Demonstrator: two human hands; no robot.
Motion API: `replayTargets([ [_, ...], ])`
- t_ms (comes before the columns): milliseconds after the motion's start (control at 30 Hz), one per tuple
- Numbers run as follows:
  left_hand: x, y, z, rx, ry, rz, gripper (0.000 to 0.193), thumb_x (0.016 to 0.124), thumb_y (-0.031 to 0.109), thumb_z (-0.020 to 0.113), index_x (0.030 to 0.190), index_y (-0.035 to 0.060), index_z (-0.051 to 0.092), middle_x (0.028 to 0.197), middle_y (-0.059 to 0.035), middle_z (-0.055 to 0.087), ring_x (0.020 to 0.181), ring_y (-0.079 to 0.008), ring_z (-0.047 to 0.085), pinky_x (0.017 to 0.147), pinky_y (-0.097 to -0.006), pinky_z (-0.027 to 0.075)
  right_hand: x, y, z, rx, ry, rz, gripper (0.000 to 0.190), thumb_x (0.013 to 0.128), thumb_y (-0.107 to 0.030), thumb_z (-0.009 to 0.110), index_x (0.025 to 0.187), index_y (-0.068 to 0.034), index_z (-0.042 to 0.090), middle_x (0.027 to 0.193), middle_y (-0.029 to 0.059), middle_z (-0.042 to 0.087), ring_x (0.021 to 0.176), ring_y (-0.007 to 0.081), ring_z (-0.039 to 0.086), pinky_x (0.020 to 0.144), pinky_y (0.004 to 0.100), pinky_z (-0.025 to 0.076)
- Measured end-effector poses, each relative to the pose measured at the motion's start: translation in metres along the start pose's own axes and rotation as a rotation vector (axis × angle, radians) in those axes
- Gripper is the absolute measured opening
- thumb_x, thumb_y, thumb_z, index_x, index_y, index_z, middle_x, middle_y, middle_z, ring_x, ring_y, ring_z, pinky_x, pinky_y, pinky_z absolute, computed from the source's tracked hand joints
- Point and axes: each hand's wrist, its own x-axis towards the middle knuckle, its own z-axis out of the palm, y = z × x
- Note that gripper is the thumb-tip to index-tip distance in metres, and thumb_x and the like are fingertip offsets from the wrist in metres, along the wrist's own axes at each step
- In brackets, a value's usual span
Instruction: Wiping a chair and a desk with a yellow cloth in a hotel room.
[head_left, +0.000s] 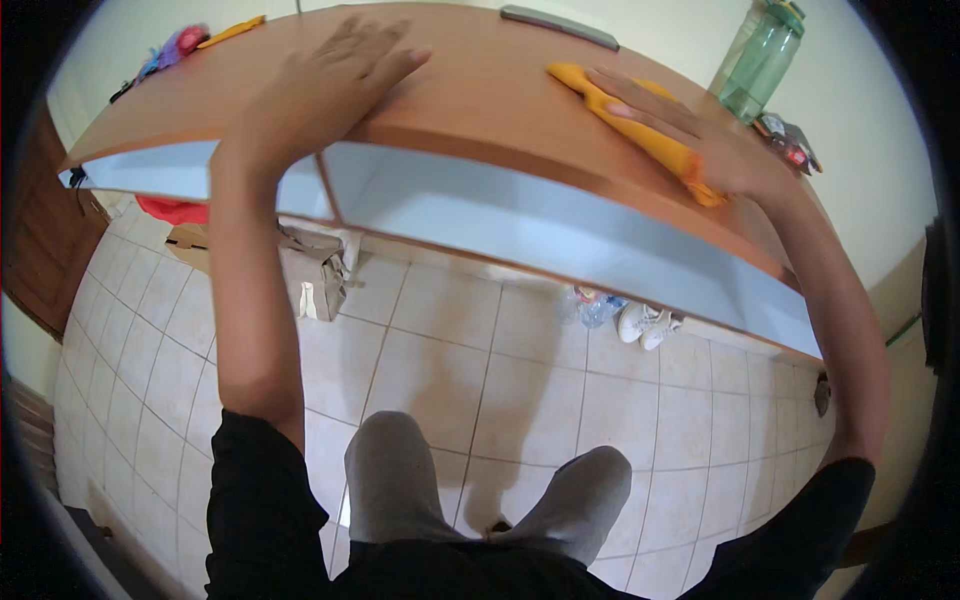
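My right hand (690, 142) lies over a crumpled yellow cloth (645, 139) on the wooden desk top (480, 82), near its right end. The fingers stretch across the cloth, and a bunched orange edge of it shows below the palm. Farther left, my left hand (337, 82) is spread over the same desk top with nothing in it. Its fingers are slightly blurred, and I cannot tell whether the palm touches the wood.
A green water bottle (763, 64) and small packets (789, 142) stand at the right end. Along the wall lies a flat grey object (559, 28); colourful fabric items (176, 46) are at far left. Below are an open shelf (525, 210), a bag (319, 277) and white shoes (646, 324).
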Motion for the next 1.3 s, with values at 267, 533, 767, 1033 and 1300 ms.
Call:
replayTargets([
  [267, -0.005, 0.021, -0.017, -0.384, -0.032, -0.411, 0.065, 0.093, 0.049, 0.046, 0.147, 0.0160, 0.031, 0.151, -0.0144, 0.030, 0.143, -0.0313, 0.019, 0.111, -0.0567, 0.015, -0.016, -0.018, 0.000, -0.287, 0.036, -0.169, 0.064, 0.100, -0.045, 0.034, 0.145, 0.000, 0.027, 0.153, 0.0181, 0.022, 0.143, 0.0274, 0.020, 0.116, 0.0396, 0.016],
  [533, 0.003, 0.024, -0.035, -0.305, -0.247, -0.446, 0.065, 0.094, 0.052, 0.042, 0.149, 0.0216, 0.025, 0.155, -0.0110, 0.021, 0.145, -0.0297, 0.013, 0.110, -0.0622, 0.009, -0.006, 0.016, 0.013, -0.203, 0.193, 0.138, 0.063, 0.099, -0.043, 0.035, 0.146, -0.001, 0.027, 0.153, 0.0176, 0.022, 0.143, 0.0268, 0.019, 0.116, 0.0426, 0.014],
  [767, 0.007, 0.026, -0.028, -0.400, -0.249, -0.364, 0.064, 0.097, 0.050, 0.038, 0.150, 0.0180, 0.021, 0.156, -0.0138, 0.014, 0.145, -0.0319, 0.011, 0.110, -0.0621, 0.001, -0.072, 0.004, 0.015, -0.418, 0.361, 0.634, 0.061, 0.099, -0.040, 0.035, 0.146, -0.002, 0.028, 0.153, 0.0216, 0.019, 0.144, 0.0330, 0.015, 0.115, 0.0480, 0.012],
  [1033, 0.003, 0.019, -0.012, -0.406, -0.278, -0.270, 0.064, 0.099, 0.048, 0.034, 0.151, 0.0140, 0.019, 0.156, -0.0143, 0.014, 0.145, -0.0309, 0.012, 0.110, -0.0614, 0.000, -0.079, -0.004, 0.045, -0.269, 0.384, 0.816, 0.060, 0.099, -0.037, 0.032, 0.148, -0.003, 0.021, 0.155, 0.0172, 0.017, 0.144, 0.0318, 0.013, 0.116, 0.0472, 0.012],
  [1300, 0.023, 0.024, -0.017, -0.359, -0.300, -0.102, 0.063, 0.099, 0.044, 0.034, 0.151, 0.0128, 0.017, 0.157, -0.0135, 0.010, 0.145, -0.0292, 0.010, 0.111, -0.0603, -0.004, -0.068, 0.034, 0.022, -0.332, 0.327, 1.289, 0.061, 0.100, -0.040, 0.028, 0.148, -0.004, 0.021, 0.156, 0.0139, 0.017, 0.145, 0.0278, 0.013, 0.117, 0.0461, 0.007],
])
